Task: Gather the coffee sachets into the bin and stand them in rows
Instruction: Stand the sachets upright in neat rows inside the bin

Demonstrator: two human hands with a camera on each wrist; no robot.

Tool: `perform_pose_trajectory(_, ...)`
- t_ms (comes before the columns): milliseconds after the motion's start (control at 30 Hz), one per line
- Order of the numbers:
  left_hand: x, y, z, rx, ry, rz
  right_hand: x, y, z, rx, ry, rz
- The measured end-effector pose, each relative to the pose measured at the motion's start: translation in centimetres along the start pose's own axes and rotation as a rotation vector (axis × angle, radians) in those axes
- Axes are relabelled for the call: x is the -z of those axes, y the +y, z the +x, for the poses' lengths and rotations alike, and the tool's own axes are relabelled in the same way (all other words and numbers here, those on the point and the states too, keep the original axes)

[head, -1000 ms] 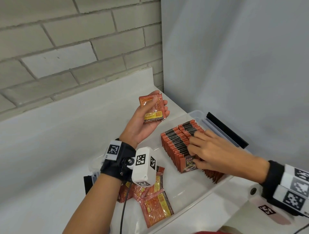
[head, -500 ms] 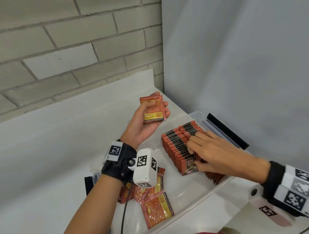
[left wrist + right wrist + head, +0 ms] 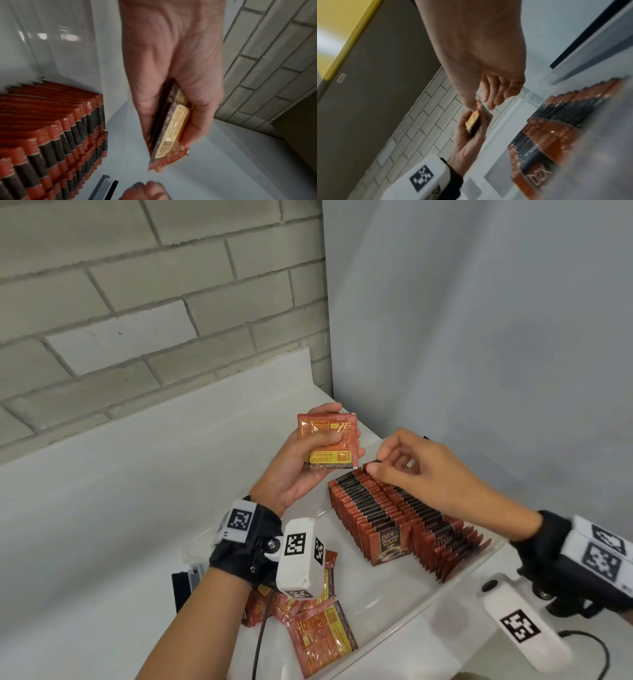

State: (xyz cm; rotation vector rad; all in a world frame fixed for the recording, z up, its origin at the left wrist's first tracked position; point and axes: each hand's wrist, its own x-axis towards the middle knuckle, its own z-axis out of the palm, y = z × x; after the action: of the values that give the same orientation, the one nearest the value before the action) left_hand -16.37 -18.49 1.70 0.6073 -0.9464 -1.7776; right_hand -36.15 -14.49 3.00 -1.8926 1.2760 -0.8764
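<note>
— Left grip (image 3: 291,474), then?
— Closed round a small held stack (image 3: 327,441) of sachets, thumb across the printed face. Sat at the centre of the head view, raised above the counter (image 3: 102,508), just left of the far end of the rows.

— And the right grip (image 3: 421,470)?
— Had hold of nothing. Fingers loosely curled, thumb and forefinger parted, tips aimed left at the stack's right edge. Close, but seemingly apart from it by a sliver; hard to settle from the blurred right wrist view.

— Which way did the stack lie from that grip?
— Straight to the left in the frame and slightly higher. Flat faces turned up toward the camera, long axis running up the frame, yellow label end lowest.

— Nearer to the standing rows (image 3: 376,508)?
— The right one, hovering directly over their far end, inside the bin (image 3: 428,607).

— So the next move, probably?
— Likely a pinch of the front sachet off the stack, then a turn onto its edge and a drop into a row.

— Anything left over?
— Loose sachets (image 3: 322,635) lying flat at the bottom of the frame, in the bin's near-left corner.
</note>
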Motion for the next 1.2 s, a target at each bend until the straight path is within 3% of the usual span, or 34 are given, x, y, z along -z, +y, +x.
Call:
perform_pose_trajectory(400, -0.2, -0.3, 0.0, 0.089, 0.017, 0.068, -0.5, -0.3, 1.0, -0.119, 0.005, 0.162)
perform_pose_trajectory(667, -0.6, -0.3, 0.2, 0.236, 0.039, -0.006, 0.9, -1.7, 0.7, 0.059, 0.11, 0.019)
perform_pose_trajectory(900, 0.0, -0.6, 0.0, 0.265, -0.132, 0.151, 1.0, -1.5, 0.4, 0.13, 0.145, -0.139)
perform_pose_trajectory(1033, -0.3, -0.4, -0.1, 0.176, -0.09, 0.116, 1.1, -1.4, 0.6, 0.04, 0.116, -0.045)
perform_pose_trajectory(1200, -0.2, -0.2, -0.1, 0.014, -0.037, -0.004, 0.9, -2.1, 0.5, -0.242, 0.097, 0.345)
